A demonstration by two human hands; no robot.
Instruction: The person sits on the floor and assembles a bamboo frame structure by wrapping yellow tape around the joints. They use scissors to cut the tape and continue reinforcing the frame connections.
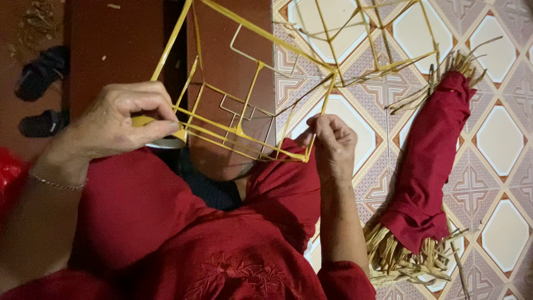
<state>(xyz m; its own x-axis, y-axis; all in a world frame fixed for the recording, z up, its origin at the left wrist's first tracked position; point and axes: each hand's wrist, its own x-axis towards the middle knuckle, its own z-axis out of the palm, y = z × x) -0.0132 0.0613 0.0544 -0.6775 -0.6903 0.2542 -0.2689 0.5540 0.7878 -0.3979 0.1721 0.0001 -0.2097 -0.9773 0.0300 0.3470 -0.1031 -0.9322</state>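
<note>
A frame of thin yellow strips and wire (239, 111) rests over my lap, which is covered in red cloth. My left hand (119, 119) grips a roll of yellow tape (161, 136) at the frame's left corner, fingers curled around it. My right hand (332, 143) pinches the frame's lower right corner, where a yellow strip ends. A length of yellow strip runs from the roll up and across the frame.
A bundle of straw wrapped in red cloth (430, 178) lies on the patterned tile floor (499, 139) at right. A second yellow frame (355, 39) lies beyond. A dark red surface (122, 39) is at upper left, with dark footwear (41, 72) beside it.
</note>
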